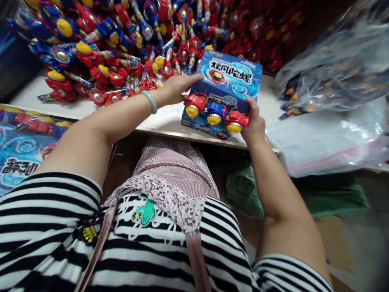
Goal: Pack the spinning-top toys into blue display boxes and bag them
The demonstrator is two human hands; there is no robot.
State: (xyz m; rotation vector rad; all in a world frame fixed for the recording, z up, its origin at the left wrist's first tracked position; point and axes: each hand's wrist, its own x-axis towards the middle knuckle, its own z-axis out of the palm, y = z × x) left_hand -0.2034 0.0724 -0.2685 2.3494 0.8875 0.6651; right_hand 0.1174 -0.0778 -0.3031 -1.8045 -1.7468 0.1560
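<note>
A blue printed display box (255, 83) stands at the front edge of the white table, tilted in view. Three spinning-top toys poke out of its front: a red one (194, 104), a blue one (215, 112) and another red one (236, 121), each with a yellow end. My left hand (176, 87), a pale bangle on its wrist, grips the box's left side, thumb along the top edge. On the right side, my right hand (254, 121) is closed round the box's lower corner beside the right red toy. Some of my fingers are hidden behind the box.
A large heap of red and blue toys (121, 52) covers the back of the white table (164, 117). Clear plastic bags (337, 69) lie at right, above white plastic sheets (328, 142). Another filled blue box (21, 150) is at left. Green bags (246, 190) are below.
</note>
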